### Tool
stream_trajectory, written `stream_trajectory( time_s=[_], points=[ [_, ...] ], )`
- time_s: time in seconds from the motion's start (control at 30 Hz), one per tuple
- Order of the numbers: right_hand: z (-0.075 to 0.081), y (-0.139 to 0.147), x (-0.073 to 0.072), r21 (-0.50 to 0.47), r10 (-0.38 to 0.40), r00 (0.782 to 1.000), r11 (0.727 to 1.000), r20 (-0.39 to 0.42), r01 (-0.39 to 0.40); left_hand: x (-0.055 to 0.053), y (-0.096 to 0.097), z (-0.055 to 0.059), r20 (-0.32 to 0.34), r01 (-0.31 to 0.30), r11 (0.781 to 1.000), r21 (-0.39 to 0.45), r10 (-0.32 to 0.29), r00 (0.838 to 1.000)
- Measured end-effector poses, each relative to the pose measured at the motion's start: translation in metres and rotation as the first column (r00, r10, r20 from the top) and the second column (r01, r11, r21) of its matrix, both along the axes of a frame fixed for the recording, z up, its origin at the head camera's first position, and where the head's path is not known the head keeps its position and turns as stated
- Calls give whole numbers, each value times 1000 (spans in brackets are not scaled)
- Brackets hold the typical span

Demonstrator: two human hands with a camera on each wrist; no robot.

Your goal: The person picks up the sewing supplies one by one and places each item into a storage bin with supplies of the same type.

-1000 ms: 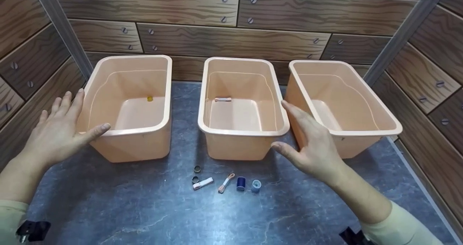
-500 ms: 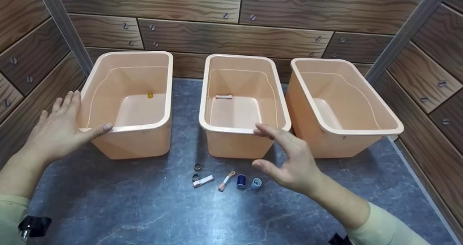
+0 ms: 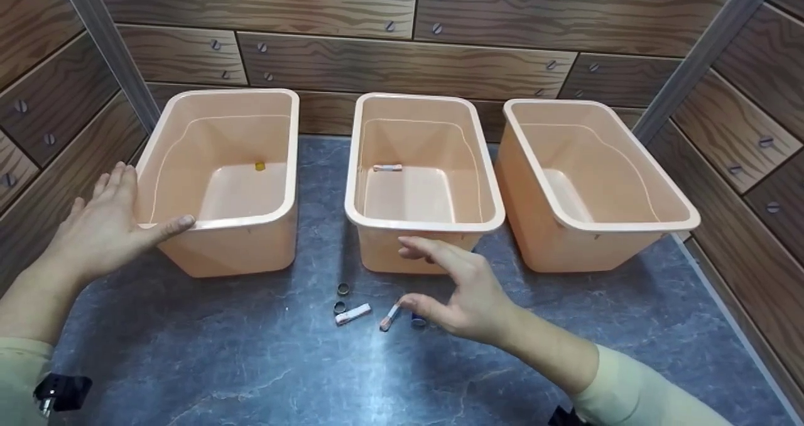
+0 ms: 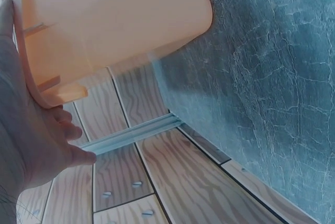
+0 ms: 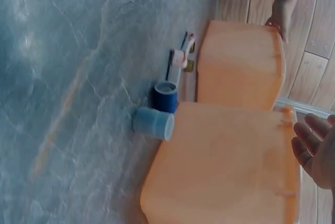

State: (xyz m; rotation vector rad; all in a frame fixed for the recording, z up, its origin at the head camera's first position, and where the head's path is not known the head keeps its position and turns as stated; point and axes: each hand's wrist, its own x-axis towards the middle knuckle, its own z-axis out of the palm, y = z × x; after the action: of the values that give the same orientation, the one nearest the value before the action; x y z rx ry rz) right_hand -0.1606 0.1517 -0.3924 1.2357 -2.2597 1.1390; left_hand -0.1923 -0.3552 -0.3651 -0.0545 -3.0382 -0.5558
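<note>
My left hand (image 3: 100, 225) rests at the near left corner of the left peach bin (image 3: 220, 250), its fingers extended along the side and its thumb by the front rim. My right hand (image 3: 461, 288) hovers over the small things before the middle bin (image 3: 402, 253). Its thumb and fingers are apart, with nothing between them. Beneath its thumb show a pink skein (image 3: 389, 319) and part of a dark blue thread spool (image 3: 419, 321). A light blue spool (image 5: 153, 123), hidden in the head view, stands beside it in the right wrist view. Further left lie a white skein (image 3: 353, 314) and two dark rings (image 3: 343, 289).
The right bin (image 3: 565, 250) stands beside the middle one. A skein (image 3: 387, 168) lies inside the middle bin, and a small yellow piece (image 3: 259, 166) inside the left bin. Wood-patterned panels (image 3: 402, 68) enclose the dark marbled table (image 3: 251, 363) at the back and sides.
From beside the right bin, my right hand has moved left and towards me, in front of the middle bin, now covering the light blue spool. My left hand stays at the left bin.
</note>
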Motion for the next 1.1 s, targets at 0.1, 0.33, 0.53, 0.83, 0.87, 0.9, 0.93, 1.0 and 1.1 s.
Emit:
stream_trajectory(
  time_s=[0.1,0.33,0.53,0.83,0.87,0.9,0.93,1.0,1.1],
  points=[
    [-7,-6,-2,-24,44,997,999,65,-42,0,1,0,6,4,1000,3,-4,1000],
    [-25,-17,-8,-60,131,974,991,187,-122,0,0,1,2,6,1000,-5,-6,1000],
    [-34,-23,-16,-97,174,939,984,295,-152,0,-1,0,6,3,1000,-13,-3,1000],
    [-47,-30,-24,-155,164,847,983,505,-98,-1,0,-1,-4,2,1000,-9,-2,1000],
    [-49,-31,-25,-156,157,837,984,524,-87,0,0,-1,-5,2,1000,-7,-2,1000],
    [-50,-33,-26,-154,147,829,985,540,-74,0,-1,-1,-5,1,1000,-5,-1,1000],
    [-51,-34,-28,-151,138,822,986,553,-64,0,-1,-1,-6,1,1000,-6,-1,1000],
    [-54,-37,-30,-146,125,808,988,576,-49,0,-1,-2,-9,1,1000,-5,-1,1000],
    [-58,-41,-32,-131,109,799,991,592,-38,-1,-1,-2,-15,2,1000,-6,-2,1000]
  ],
)
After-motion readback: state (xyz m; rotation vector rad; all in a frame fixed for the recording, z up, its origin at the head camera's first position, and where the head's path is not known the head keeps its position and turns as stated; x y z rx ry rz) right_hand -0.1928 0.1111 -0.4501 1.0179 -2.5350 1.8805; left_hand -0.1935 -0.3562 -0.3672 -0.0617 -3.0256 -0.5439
